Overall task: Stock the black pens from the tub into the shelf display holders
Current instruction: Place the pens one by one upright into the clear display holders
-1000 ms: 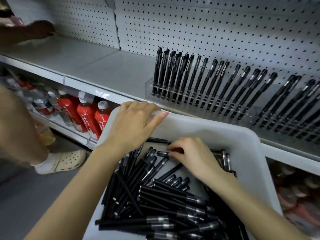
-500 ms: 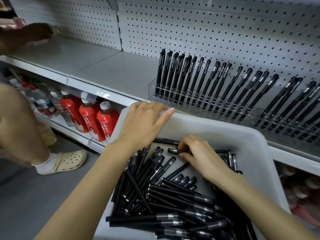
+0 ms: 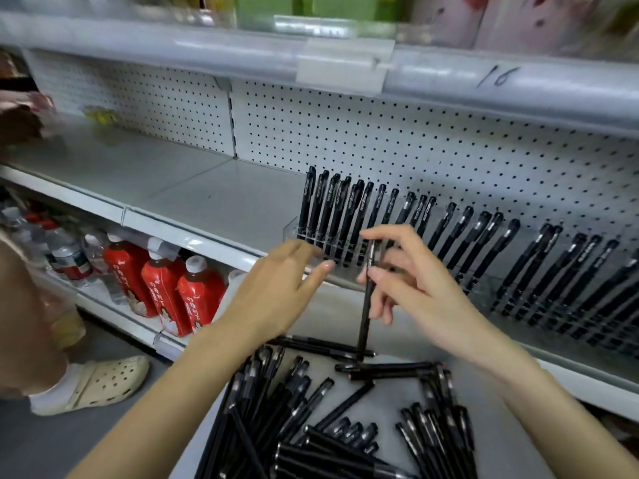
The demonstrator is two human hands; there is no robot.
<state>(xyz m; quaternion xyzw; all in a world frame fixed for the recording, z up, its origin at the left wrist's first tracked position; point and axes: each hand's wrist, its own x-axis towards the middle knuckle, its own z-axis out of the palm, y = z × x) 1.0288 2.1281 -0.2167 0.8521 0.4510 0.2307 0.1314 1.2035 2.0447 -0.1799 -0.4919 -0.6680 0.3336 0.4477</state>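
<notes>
Head-worn; down, close over tub

Passage is left over the bare shelf at centre left, while centre right is blocked by upright pens in holders.

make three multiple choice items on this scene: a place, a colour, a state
1. Where do the red plastic bottles with white caps stand? A) under the grey metal shelf B) on the floor C) on the top shelf
2. What colour are the slim pens standing in the clear plastic display holder? A) blue B) black C) red
3. What is the right hand doing? A) resting open B) gripping a bottle C) pinching one pen roughly upright

1 A, they sit beneath that shelf; 2 B, all are black; 3 C, its fingers pinch a pen above the white plastic tub.
</notes>
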